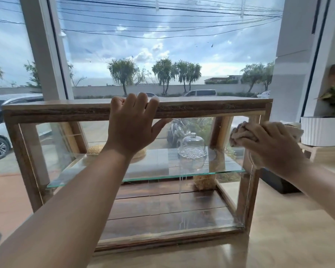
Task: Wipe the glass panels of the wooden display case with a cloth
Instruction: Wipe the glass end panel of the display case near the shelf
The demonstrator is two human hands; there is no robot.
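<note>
A wooden display case with glass panels stands on a light wooden counter in front of a big window. My left hand grips the case's top front edge, fingers curled over the top board. My right hand holds a crumpled beige cloth pressed against the upper part of the right side glass panel. Inside, a glass shelf carries a clear glass dome and a woven item, partly hidden behind my left arm.
A white ribbed planter with a green plant stands right of the case on a wooden stand. A dark object lies on the counter behind my right wrist. The window frame rises close behind the case.
</note>
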